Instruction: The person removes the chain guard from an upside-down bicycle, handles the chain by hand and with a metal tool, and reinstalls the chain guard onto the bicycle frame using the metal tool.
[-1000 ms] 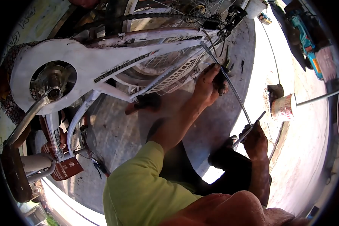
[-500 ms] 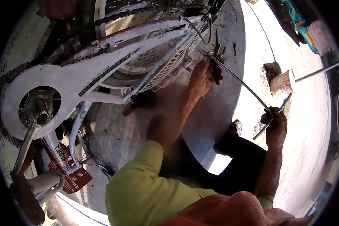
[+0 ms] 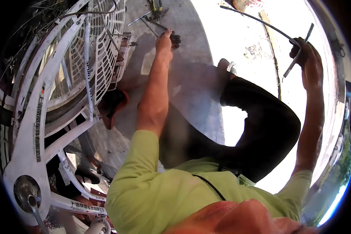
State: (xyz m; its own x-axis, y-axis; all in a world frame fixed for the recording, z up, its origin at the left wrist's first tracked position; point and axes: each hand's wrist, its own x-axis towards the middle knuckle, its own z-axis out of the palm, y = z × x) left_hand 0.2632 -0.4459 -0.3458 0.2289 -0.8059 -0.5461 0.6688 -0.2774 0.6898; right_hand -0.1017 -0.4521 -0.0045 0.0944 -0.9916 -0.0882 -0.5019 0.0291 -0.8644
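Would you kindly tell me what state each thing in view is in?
Long grey metal tool with a crossbar: held at its crossbar end.
Bare right hand: closed around that tool.
Bare left hand: fingers curled; its grip is unclear.
Yellow-and-black-handled pliers: lying on the smooth grey floor.
White chain guard with black lettering: mounted.
White lattice wheel guard: mounted.
Silver metal crank arm: attached, partly out of frame.
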